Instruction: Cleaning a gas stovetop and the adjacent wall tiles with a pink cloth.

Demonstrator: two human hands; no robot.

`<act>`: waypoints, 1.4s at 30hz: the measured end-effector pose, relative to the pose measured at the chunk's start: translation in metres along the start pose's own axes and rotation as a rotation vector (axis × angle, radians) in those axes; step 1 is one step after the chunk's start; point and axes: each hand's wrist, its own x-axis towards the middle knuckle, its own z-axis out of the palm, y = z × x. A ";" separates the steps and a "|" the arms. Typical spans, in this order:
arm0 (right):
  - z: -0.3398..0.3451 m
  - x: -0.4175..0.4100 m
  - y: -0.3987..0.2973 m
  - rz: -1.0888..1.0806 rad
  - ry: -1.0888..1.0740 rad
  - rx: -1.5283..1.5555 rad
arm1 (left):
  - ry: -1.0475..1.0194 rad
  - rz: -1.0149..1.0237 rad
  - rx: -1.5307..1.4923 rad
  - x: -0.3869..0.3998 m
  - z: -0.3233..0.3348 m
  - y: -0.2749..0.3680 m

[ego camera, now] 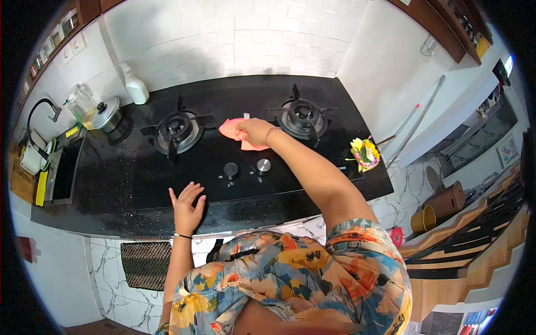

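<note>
My right hand (254,130) grips a pink cloth (230,127) and presses it on the black glass gas hob (201,167), between the left burner (175,129) and the right burner (303,115). Part of the cloth is hidden under my fingers. Nearer to me sit two control knobs, a dark one (231,169) and a silver one (264,166). My left hand (189,205) rests with spread fingers at the hob's front left edge and holds nothing.
A white spray bottle (136,88) stands at the back left, beside a lidded metal pot (108,115) and a clear jug (81,100). Further left is the sink (65,171) with a black faucet (31,117). A small flower arrangement (365,154) lies at the counter's right end.
</note>
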 end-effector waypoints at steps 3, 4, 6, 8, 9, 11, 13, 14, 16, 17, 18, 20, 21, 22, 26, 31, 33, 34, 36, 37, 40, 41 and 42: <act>-0.056 -0.015 -0.004 -0.062 0.056 0.224 | 0.033 -0.025 0.022 -0.005 -0.002 -0.004; -0.079 -0.025 0.006 -0.091 0.126 0.154 | 0.040 -0.019 0.037 -0.004 0.001 -0.001; -0.132 -0.044 0.010 -0.109 0.209 0.177 | 0.081 -0.024 0.094 -0.007 -0.004 -0.002; -0.178 -0.067 0.031 -0.104 0.309 0.288 | 0.137 -0.120 0.044 -0.005 -0.007 0.001; -0.197 -0.079 0.048 -0.123 0.358 0.283 | 0.157 -0.186 0.001 0.000 -0.008 0.004; -0.227 -0.097 0.067 0.099 0.462 0.207 | 0.310 -0.217 -0.051 0.011 -0.006 0.001; -0.239 -0.106 0.127 0.100 0.502 0.242 | 0.425 -0.191 -0.068 0.038 0.001 0.006; -0.239 -0.109 0.156 0.142 0.523 0.226 | 0.475 -0.192 -0.099 0.051 0.005 0.005; -0.232 -0.105 0.192 0.168 0.539 0.223 | 0.537 -0.198 -0.113 0.074 0.009 -0.003; -0.222 -0.103 0.204 0.207 0.422 0.210 | 0.613 -0.242 -0.277 0.085 0.010 -0.010; -0.212 -0.103 0.219 0.249 0.304 0.192 | 0.683 -0.282 -0.446 0.092 0.016 -0.015; -0.191 -0.091 0.198 0.296 0.072 0.418 | 0.727 -0.281 -0.405 0.091 0.011 -0.025; -0.173 -0.089 0.212 0.372 -0.010 0.720 | 0.750 -0.258 -0.413 0.099 0.012 -0.029; -0.159 -0.095 0.309 0.214 0.059 0.139 | 0.691 -0.219 -0.290 0.122 0.039 -0.029; -0.102 -0.043 0.305 0.098 0.059 0.116 | 0.733 -0.218 0.439 0.124 0.043 0.020; -0.103 0.019 0.271 0.116 0.118 -0.087 | 0.590 0.029 0.085 0.147 0.037 0.032; -0.126 0.045 0.297 0.215 -0.077 -0.135 | 0.598 0.084 0.013 0.167 0.046 0.035; -0.148 0.045 0.345 0.178 -0.095 0.192 | 0.545 0.033 -0.137 0.182 0.057 0.040; -0.195 0.082 0.238 0.161 0.089 0.012 | 0.538 -0.108 -0.188 0.158 0.040 0.020; -0.216 0.088 0.217 -0.003 0.348 0.009 | 0.544 -0.107 -0.193 0.156 0.043 0.017; -0.283 0.119 0.171 -0.295 0.910 -0.070 | 0.477 -0.144 -0.219 0.154 0.053 0.008; -0.302 0.128 0.152 -0.356 1.045 -0.224 | 0.481 -0.149 -0.221 0.152 0.054 0.007; -0.327 0.141 0.155 -0.466 1.182 -0.416 | 0.458 -0.164 -0.264 0.154 0.054 0.011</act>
